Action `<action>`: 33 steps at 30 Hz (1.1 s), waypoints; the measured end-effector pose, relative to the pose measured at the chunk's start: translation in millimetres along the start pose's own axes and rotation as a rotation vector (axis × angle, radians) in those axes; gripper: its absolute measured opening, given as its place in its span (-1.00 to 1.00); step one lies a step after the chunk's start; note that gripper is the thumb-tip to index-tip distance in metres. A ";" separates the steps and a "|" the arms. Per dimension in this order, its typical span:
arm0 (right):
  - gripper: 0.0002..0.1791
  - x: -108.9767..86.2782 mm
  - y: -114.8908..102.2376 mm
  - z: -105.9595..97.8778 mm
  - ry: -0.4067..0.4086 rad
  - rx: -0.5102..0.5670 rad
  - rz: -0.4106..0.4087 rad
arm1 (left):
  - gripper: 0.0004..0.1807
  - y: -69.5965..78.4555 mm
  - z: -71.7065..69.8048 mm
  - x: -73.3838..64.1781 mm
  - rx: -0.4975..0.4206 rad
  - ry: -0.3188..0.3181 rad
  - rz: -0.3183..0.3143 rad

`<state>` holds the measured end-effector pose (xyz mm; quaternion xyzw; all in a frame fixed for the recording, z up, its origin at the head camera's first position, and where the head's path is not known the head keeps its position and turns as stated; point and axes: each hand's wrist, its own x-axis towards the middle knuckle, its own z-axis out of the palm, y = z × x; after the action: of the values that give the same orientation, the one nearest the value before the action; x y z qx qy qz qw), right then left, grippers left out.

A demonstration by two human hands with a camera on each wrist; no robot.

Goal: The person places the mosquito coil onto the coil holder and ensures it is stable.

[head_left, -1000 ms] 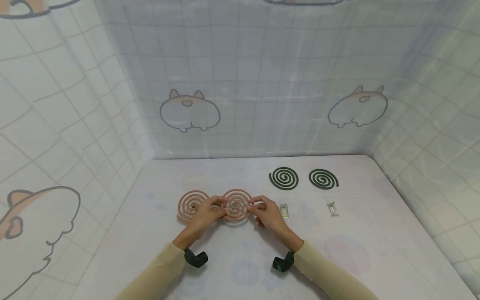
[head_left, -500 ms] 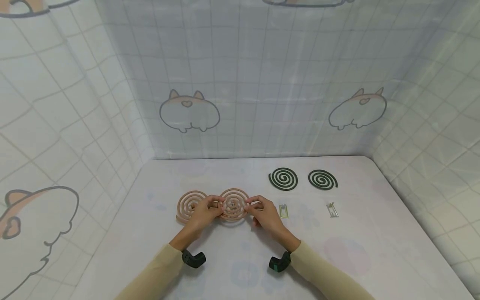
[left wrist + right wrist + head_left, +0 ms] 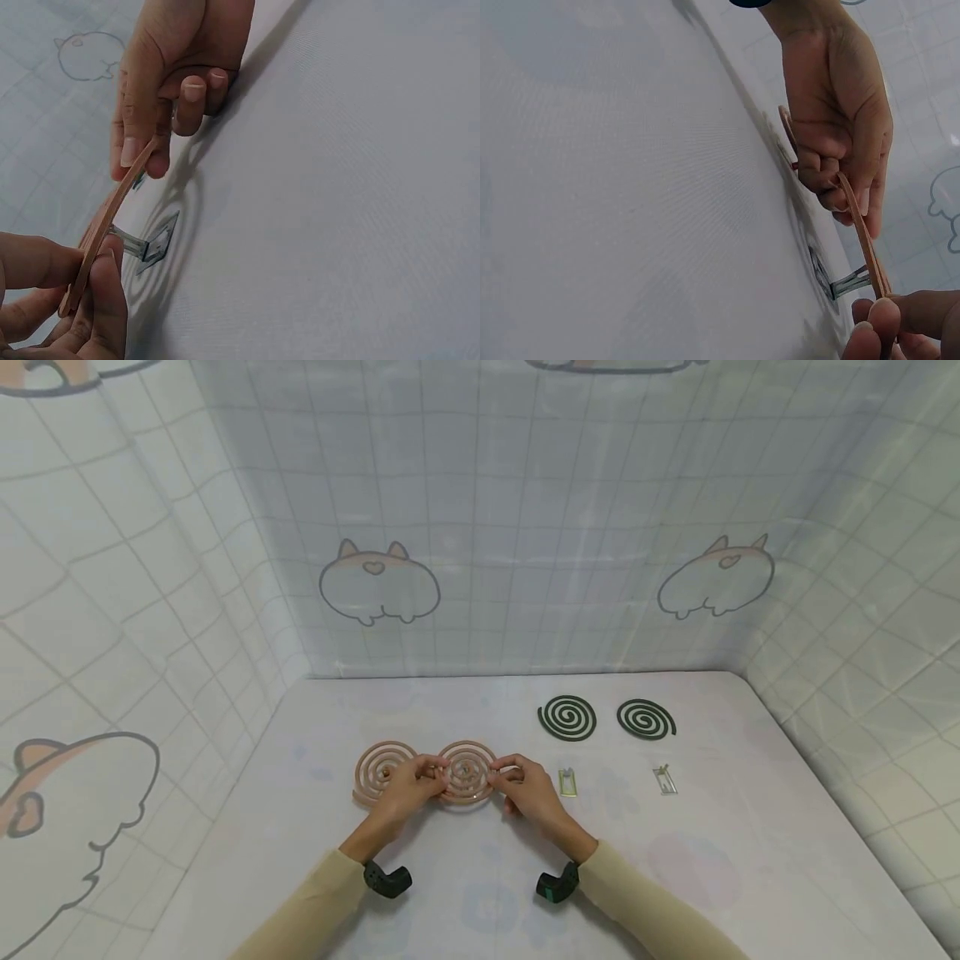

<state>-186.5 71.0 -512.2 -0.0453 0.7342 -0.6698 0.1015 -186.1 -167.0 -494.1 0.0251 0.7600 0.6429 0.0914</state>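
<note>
A brown mosquito coil [image 3: 467,744] is held level over the table between both hands. My left hand [image 3: 408,789] pinches its left rim between thumb and fingers, and my right hand [image 3: 532,789] pinches the right rim. In the left wrist view the coil [image 3: 112,202] appears edge-on. Under its middle stands a small metal coil stand [image 3: 154,244], its upright prong reaching the coil and its base on the table. The right wrist view shows this stand [image 3: 847,285] below the coil [image 3: 862,236] too. A second brown coil [image 3: 386,772], partly hidden by my left hand, rests at the left.
Two dark green mosquito coils [image 3: 567,718] lie flat at the back right. In front of them are a gold-coloured metal stand [image 3: 567,782] and a silver one [image 3: 664,779]. Patterned cloth walls [image 3: 480,527] enclose the table [image 3: 480,852] at the back and sides.
Both hands have shifted slightly left with the brown coil, and the coil sits a little lower in the head view. The other coils and stands stay put.
</note>
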 end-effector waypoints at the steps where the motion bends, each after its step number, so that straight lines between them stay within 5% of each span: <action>1: -0.68 0.6 0.6 0.0 -0.001 -0.001 0.000 | -0.67 0.1 -0.3 -0.1 0.002 -0.001 -0.003; 18: -0.73 -1.7 -0.3 -4.7 0.016 -0.046 -0.010 | -0.66 0.1 1.8 0.5 -0.041 -0.062 0.031; 33: -0.72 -3.9 -0.7 -8.1 0.039 -0.027 0.006 | -0.70 3.3 7.5 4.6 0.073 -0.036 0.030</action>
<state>-184.4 79.7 -510.5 -0.0314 0.7450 -0.6604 0.0888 -189.6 -158.4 -492.6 0.0512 0.7808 0.6154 0.0945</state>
